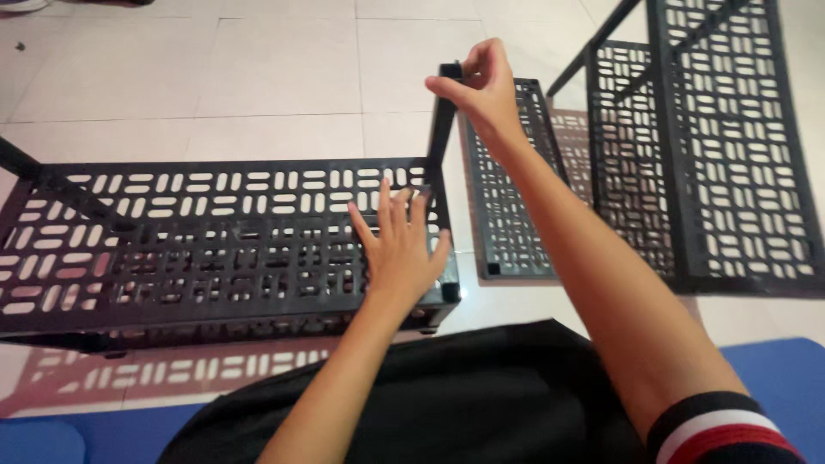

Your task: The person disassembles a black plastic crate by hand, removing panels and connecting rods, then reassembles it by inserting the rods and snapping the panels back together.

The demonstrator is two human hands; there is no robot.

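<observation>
A black perforated metal shelf rack [206, 232] lies on the tiled floor in front of me. My left hand [400, 245] rests flat, fingers spread, on its right end near the corner. A black upright post [442, 120] rises from that far right corner. My right hand [481, 86] pinches the top of this post with thumb and fingers.
A loose black perforated shelf panel [507, 198] lies to the right of the rack. A larger stack of perforated panels with a frame [705, 146] stands at the far right. A blue mat [773, 369] and dark clothing are near me. Another post [51, 180] sticks up at left.
</observation>
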